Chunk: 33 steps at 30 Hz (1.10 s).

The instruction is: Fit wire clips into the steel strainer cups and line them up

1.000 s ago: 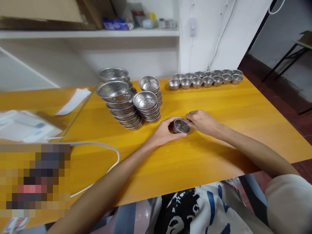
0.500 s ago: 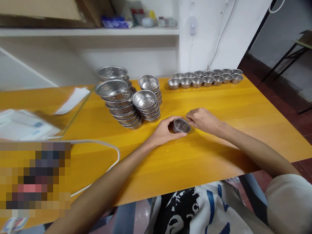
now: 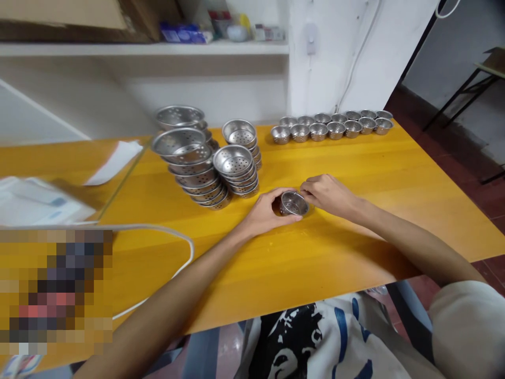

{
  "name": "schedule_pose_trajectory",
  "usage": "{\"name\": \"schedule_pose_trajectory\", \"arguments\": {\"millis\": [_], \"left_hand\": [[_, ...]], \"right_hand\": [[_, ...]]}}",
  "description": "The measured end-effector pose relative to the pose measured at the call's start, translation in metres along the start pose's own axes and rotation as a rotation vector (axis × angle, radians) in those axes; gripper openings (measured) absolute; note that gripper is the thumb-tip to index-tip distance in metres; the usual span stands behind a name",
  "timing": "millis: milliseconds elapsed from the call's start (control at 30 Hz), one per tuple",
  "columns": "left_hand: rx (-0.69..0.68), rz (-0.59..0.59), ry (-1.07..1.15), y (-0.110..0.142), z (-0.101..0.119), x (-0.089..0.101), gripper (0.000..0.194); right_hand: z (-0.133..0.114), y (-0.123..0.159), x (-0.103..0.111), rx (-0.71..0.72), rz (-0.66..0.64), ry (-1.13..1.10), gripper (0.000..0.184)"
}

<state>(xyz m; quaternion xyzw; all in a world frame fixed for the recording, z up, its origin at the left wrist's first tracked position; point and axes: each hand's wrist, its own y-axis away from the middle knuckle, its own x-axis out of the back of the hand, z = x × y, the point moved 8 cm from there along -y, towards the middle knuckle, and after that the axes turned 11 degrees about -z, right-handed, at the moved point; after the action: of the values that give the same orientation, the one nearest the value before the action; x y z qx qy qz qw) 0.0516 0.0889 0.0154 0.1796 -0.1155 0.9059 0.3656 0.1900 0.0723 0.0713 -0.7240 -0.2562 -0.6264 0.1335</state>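
On the table in front of me stands a small perforated metal strainer basket, its mouth facing up. My left hand is wrapped round its left side, with fingers behind and thumb in front. My right hand is closed in a pinch at the basket's right rim. A thin piece shows below those fingers, too small to make out. Stacks of larger strainer baskets and of medium ones rise to the left, beyond my left hand.
Two rows of small strainer baskets line the far right of the yellow table. A white cable loops at the left, near papers and a white package. A white shelf hangs behind.
Both hands stay almost where they were on the strainer basket. The camera view has shifted very slightly; nothing else visibly differs.
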Motion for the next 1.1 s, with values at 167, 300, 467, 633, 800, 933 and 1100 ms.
{"name": "schedule_pose_trajectory", "arguments": {"millis": [167,300,467,633,800,933,1100], "left_hand": [[0.007,-0.012,-0.023,0.0,0.001,0.0,0.071],[-0.022,-0.01,-0.06,0.003,0.002,0.001,0.075],[-0.09,-0.052,-0.175,0.004,0.008,-0.004,0.058],[-0.011,-0.067,-0.153,0.0,-0.005,-0.003,0.06],[0.005,-0.096,-0.057,-0.002,-0.009,-0.002,0.085],[0.027,-0.077,-0.077,-0.002,-0.007,-0.001,0.076],[0.04,-0.091,-0.116,-0.003,-0.009,0.0,0.063]], "right_hand": [[0.0,0.0,-0.002,0.013,0.001,0.008,0.021],[0.004,-0.003,-0.003,0.01,0.068,-0.047,0.018],[0.017,-0.008,-0.008,-0.025,0.205,-0.384,0.014],[0.03,-0.016,-0.02,0.016,0.284,-0.904,0.013],[0.023,-0.023,-0.033,0.152,0.09,-1.314,0.033],[0.016,-0.022,-0.033,0.215,0.045,-1.284,0.04],[0.006,-0.024,-0.039,0.253,-0.021,-1.238,0.042]]}}
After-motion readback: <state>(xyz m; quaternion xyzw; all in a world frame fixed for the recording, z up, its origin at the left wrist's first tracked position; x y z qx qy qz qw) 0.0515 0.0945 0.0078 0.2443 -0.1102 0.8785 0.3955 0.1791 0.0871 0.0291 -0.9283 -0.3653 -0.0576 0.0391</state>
